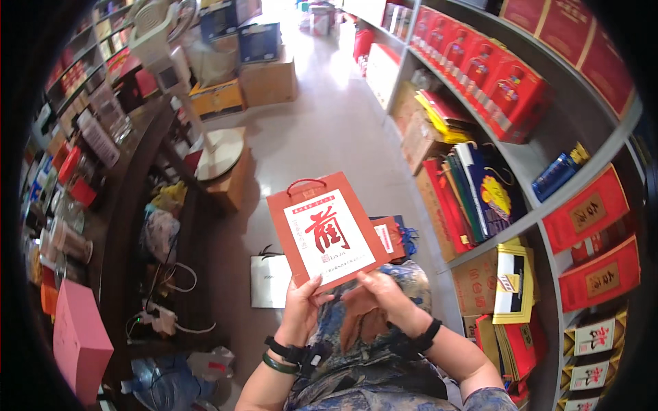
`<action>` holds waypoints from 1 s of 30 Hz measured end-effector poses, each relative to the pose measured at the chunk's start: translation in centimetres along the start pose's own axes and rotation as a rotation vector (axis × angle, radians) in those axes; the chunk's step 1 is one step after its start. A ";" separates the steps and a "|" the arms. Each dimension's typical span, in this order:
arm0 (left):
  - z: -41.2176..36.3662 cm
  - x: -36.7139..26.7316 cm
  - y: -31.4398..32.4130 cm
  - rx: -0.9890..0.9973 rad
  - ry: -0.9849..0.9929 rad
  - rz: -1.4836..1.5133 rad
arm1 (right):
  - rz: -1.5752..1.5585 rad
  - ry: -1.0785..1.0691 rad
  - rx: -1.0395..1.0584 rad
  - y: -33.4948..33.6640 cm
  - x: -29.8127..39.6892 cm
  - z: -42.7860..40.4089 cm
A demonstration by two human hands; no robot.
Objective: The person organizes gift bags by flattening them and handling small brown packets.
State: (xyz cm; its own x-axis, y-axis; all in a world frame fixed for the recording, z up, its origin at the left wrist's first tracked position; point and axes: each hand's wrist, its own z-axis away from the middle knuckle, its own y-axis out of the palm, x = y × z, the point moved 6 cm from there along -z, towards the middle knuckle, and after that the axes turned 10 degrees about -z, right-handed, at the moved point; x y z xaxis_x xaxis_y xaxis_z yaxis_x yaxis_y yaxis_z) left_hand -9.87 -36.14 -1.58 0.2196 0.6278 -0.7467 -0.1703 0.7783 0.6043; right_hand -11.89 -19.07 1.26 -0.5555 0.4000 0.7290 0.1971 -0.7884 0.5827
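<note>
A flat reddish-brown paper gift bag (282, 213) with a white printed panel and a red rope handle is held up in front of me, handle end away from my body. My left hand (303, 305) grips its near left corner, thumb on the front face. At the near right edge my right hand (385, 293) pinches it, thumb on top. Behind it on the right, a smaller-looking reddish-brown bag (389, 237) shows in part, with blue cord or ribbon beside it. A pale paper bag (267, 287) with a dark handle lies on the floor to the left.
Shelving on the right holds red boxes (506, 95), folded gift bags (462, 190) and a blue packet (558, 174). To the left is a dark wooden table (115, 216) crowded with jars, a pink box (79, 341) and cables below. A fan base (220, 151) and cartons (267, 77) stand beyond.
</note>
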 end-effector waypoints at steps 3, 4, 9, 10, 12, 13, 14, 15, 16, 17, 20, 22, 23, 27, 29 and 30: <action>0.4 0.0 -4.8 -0.006 -0.098 -0.082 | -0.043 0.024 0.077 -2.2 0.5 -1.5; 0.7 0.1 -6.0 0.004 -0.151 -0.058 | 0.049 0.163 0.097 -2.1 0.1 -1.8; 1.8 -0.4 -8.3 -0.012 -0.115 -0.072 | 0.192 0.197 0.179 -1.3 -2.3 -3.5; 2.0 -0.2 -8.3 -0.032 -0.061 0.076 | 0.109 0.191 0.170 -0.7 -2.4 -3.9; 2.5 -0.1 -8.1 -0.080 0.054 0.368 | 0.013 0.212 0.155 0.5 -3.0 -4.5; 2.5 0.4 -7.4 -0.088 0.054 0.370 | 0.013 0.219 0.157 1.1 -3.6 -4.9; 2.5 0.6 -6.6 -0.121 0.123 0.320 | 0.058 0.216 0.147 1.7 -4.2 -5.3; 2.3 0.6 -5.9 -0.150 0.190 0.270 | 0.103 0.209 0.136 2.2 -4.8 -5.8; 1.9 1.1 -6.0 -0.175 0.180 0.269 | 0.152 0.206 0.152 2.3 -6.1 -6.5; 1.6 1.4 -6.7 -0.178 0.180 0.269 | 0.263 0.198 0.162 2.0 -7.0 -7.0; 0.7 3.0 -11.7 -0.301 0.102 0.390 | 0.563 0.164 0.160 2.2 -5.2 -6.6; 0.0 3.8 -15.6 -0.294 0.078 0.327 | 0.425 0.161 0.120 0.8 -3.1 -5.7; -0.5 4.2 -17.3 -0.277 0.049 0.263 | 0.404 0.169 0.108 -1.0 -2.4 -5.5; -1.7 7.1 -24.1 -0.279 -0.104 0.225 | 0.459 0.139 -0.034 -3.4 3.1 -2.3; 1.4 9.7 -33.0 -0.406 -0.402 0.046 | 0.320 0.102 -0.025 -3.9 2.6 -2.7; 0.4 11.7 -29.3 -0.518 -0.610 -0.180 | 0.295 0.078 -0.126 -7.1 4.5 -1.1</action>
State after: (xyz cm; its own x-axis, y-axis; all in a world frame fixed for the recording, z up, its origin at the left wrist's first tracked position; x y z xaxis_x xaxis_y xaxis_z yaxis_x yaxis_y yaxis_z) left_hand -1.92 -51.56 -27.90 0.7445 0.4957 -0.4472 -0.4717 0.8646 0.1730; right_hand -16.65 -12.18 0.00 -0.5504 0.1126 0.8273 0.2603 -0.9184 0.2981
